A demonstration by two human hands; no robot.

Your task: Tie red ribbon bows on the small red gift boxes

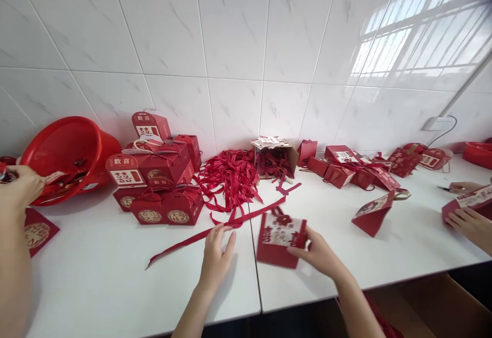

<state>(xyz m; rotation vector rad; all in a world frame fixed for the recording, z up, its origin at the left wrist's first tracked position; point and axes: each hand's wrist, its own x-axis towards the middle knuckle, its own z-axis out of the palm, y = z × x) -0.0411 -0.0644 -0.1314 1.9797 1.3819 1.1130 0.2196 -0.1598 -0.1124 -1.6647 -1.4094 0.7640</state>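
Note:
My right hand (pixel 318 252) grips the right side of a small red gift box (pixel 277 253). The box stands on the white table and has a pale printed panel and a dark red flower at its top. My left hand (pixel 217 253) is left of the box, its thumb apart from its fingers. Those fingertips are at a long red ribbon (pixel 184 241) lying slantwise on the table; whether they press on it I cannot tell. Behind lies a tangled heap of red ribbons (pixel 230 176).
A tilted red basin (pixel 73 128) and stacked red gift boxes (pixel 165 161) are at the left. An open carton (pixel 294 159) stands by the wall. Another red box (pixel 372 215) sits at right. Other people's hands (pixel 23 187) work at both edges, with scissors (pixel 444 189) at right.

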